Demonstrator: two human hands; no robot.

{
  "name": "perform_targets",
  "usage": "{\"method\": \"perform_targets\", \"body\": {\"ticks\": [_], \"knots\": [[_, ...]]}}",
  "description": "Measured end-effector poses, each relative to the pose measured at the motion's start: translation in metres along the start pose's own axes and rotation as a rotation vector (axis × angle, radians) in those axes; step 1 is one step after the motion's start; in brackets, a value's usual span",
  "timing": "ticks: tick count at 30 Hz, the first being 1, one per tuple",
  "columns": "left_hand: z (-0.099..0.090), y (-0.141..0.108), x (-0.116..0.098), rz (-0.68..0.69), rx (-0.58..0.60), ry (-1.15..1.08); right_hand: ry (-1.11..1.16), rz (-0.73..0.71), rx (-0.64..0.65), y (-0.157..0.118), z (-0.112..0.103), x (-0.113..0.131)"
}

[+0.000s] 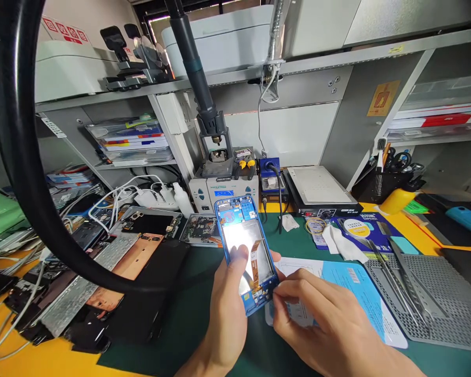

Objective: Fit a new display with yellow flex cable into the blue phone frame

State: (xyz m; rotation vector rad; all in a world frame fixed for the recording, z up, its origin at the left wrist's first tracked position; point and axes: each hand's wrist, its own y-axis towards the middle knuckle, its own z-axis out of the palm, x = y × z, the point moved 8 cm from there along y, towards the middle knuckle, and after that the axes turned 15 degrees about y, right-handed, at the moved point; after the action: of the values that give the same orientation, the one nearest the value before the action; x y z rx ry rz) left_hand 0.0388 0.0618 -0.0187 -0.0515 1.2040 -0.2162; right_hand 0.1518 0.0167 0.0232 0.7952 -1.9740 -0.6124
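Black loop (pixel 18 152), opened phone (pixel 241 225), tray (pixel 201 244) of circuitry (pixel 199 229), probably

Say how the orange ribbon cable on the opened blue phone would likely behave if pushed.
The orange ribbon cable would probably flex easily, since it looks like a thin, flat strip. It may be fragile, as its narrow stretch could crease. It is likely very light, being small beside the blue phone in the left hand.

You face a flat white rear panel (pixel 298 131) beneath a long grey metal shelf (pixel 369 55), with a yellow worktop (pixel 70 360) partly covered by a dark green mat (pixel 180 319).
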Motion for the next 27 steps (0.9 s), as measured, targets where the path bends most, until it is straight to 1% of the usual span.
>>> {"method": "perform_targets", "body": {"ticks": [5, 9, 11, 17, 19, 23, 27], "knots": [[-0.001, 0.0, 0.001, -0.008, -0.006, -0.002, -0.011, -0.026, 0.008, 0.001, 0.001, 0.002], [-0.002, -0.002, -0.001, -0.006, -0.044, 0.004, -0.007, -0.021, 0.008, 0.0, 0.0, 0.002], [-0.003, -0.003, -0.001, -0.004, -0.042, -0.006, 0.002, -0.018, 0.009, 0.0, -0.001, 0.002], [0.002, -0.005, -0.005, 0.067, 0.1, -0.095, -0.027, -0.078, 0.014, -0.002, -0.004, 0.012], [0.004, -0.006, -0.007, 0.071, 0.132, -0.126, -0.037, -0.084, 0.008, -0.006, -0.006, 0.014], [0.008, -0.007, -0.016, 0.102, 0.177, -0.17, -0.021, -0.033, 0.06, -0.017, -0.004, 0.007], [0.01, -0.008, -0.022, 0.138, 0.197, -0.235, -0.017, 0.031, 0.112, -0.024, -0.003, -0.003]]}}
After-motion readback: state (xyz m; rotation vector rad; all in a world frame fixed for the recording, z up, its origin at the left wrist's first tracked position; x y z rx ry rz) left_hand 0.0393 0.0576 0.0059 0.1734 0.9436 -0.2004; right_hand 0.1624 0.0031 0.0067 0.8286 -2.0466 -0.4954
